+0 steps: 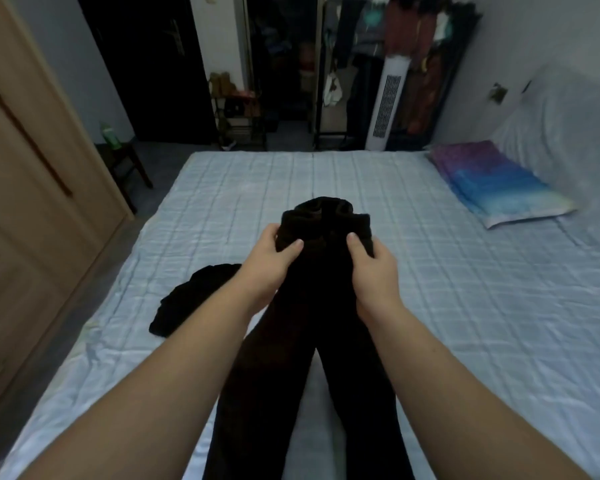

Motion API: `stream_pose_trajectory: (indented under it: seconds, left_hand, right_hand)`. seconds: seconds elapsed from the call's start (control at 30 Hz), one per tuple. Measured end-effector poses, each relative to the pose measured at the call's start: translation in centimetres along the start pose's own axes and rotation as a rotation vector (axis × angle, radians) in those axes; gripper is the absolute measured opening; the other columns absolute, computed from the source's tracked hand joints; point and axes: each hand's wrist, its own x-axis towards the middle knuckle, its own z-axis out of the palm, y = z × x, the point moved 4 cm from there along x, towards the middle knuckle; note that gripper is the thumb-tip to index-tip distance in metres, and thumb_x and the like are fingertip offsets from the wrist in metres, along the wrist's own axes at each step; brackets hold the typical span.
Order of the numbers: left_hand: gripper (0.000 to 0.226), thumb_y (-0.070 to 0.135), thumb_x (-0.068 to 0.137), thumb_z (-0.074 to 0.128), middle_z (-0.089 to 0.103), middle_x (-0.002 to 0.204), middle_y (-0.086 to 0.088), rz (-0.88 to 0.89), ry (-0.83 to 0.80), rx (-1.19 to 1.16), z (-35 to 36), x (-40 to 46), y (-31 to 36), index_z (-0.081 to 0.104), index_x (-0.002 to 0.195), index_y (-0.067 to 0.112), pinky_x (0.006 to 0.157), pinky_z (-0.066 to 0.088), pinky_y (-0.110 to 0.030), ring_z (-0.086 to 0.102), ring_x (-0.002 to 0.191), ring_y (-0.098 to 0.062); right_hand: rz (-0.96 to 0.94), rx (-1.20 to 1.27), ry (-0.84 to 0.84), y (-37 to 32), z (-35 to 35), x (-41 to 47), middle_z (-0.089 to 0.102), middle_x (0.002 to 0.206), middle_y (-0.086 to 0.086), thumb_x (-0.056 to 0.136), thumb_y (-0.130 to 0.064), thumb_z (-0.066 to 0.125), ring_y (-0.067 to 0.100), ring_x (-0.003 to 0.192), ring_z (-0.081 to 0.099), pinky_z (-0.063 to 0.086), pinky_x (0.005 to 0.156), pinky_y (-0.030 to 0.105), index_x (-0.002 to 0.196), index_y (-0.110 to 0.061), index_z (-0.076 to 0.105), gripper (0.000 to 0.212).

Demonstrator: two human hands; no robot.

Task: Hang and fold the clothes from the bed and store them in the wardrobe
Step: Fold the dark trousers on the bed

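Both hands out over the bed (465, 306), holding up a pair of dark trousers (319, 341) by the waist end. Left hand (271, 268) grips the left side of the waistband, thumb on the near face of the fabric, fingers (269, 233) curled round the far side. Right hand (374, 271) grips the right side the same way, thumb up on the cloth, rest of its fingers hidden behind the fabric. Waistband bunched and folded over between the two hands; the two legs trail toward the camera and split apart low in the view, light sheet showing between them. A second dark garment (191, 299) lies crumpled on the bed just left of the left forearm, near the bed's left edge. Colourful pillow (496, 181) at the right side of the bed. Wooden wardrobe door (32, 168) along the left edge. Past the bed's far end: open rack of hanging clothes (413, 46), white tower fan (388, 105), dark door (146, 64).
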Motion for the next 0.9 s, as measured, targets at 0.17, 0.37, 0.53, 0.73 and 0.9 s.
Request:
stream_pose_trajectory:
  seconds: [0.17,0.37,0.53,0.73,0.9]
  left_hand:
    - [0.040,0.028,0.096,0.063,0.067,0.121,0.007,0.083,-0.141,0.079,1.0,-8.9,1.9,0.050,0.133,0.032,0.092,0.056,-0.032,0.067,0.109,-0.008]
    - [0.074,0.023,0.082,0.080,0.061,0.125,0.013,0.170,-0.189,0.130,0.8,-14.9,2.6,0.039,0.142,0.036,0.091,0.053,-0.025,0.061,0.113,-0.001]
    - [0.056,0.016,0.081,0.078,0.063,0.108,0.013,0.293,0.038,0.262,-0.4,-16.5,5.8,0.048,0.126,0.033,0.082,0.054,-0.024,0.062,0.101,-0.003]
    - [0.034,0.012,0.092,0.060,0.063,0.103,0.005,0.381,0.104,0.224,-1.6,-17.3,12.2,0.048,0.121,0.025,0.062,0.050,-0.011,0.064,0.092,-0.009]
    - [0.028,0.011,0.095,0.058,0.066,0.107,0.000,0.495,-0.001,0.129,-1.2,-19.9,19.0,0.057,0.116,0.029,0.078,0.060,-0.027,0.070,0.093,-0.012]
  right_hand:
    - [-0.104,-0.048,-0.172,-1.5,1.6,-10.4,0.064,0.131,-0.005,0.092,-0.033,0.052,0.014,0.121,0.062,0.052,0.101,0.042,0.129,-0.041,0.063,0.039]
    - [-0.011,0.101,-0.313,-2.2,0.7,-17.1,0.055,0.145,-0.002,0.089,-0.011,0.041,0.014,0.132,0.054,0.045,0.111,0.039,0.142,-0.030,0.056,0.059]
    - [0.097,0.179,-0.415,-5.4,-1.3,-18.1,0.065,0.132,0.008,0.078,0.020,0.027,0.016,0.124,0.061,0.054,0.099,0.040,0.125,-0.013,0.068,0.071]
    - [-0.347,-0.179,0.062,-12.4,-7.1,-15.7,0.066,0.104,0.001,0.085,0.008,0.049,0.015,0.093,0.062,0.053,0.080,0.037,0.096,-0.022,0.063,0.034]
    - [-0.235,-0.063,-0.264,-16.0,-7.1,-15.0,0.040,0.153,0.000,0.084,-0.026,0.071,0.017,0.140,0.039,0.034,0.116,0.044,0.147,-0.031,0.038,0.072]
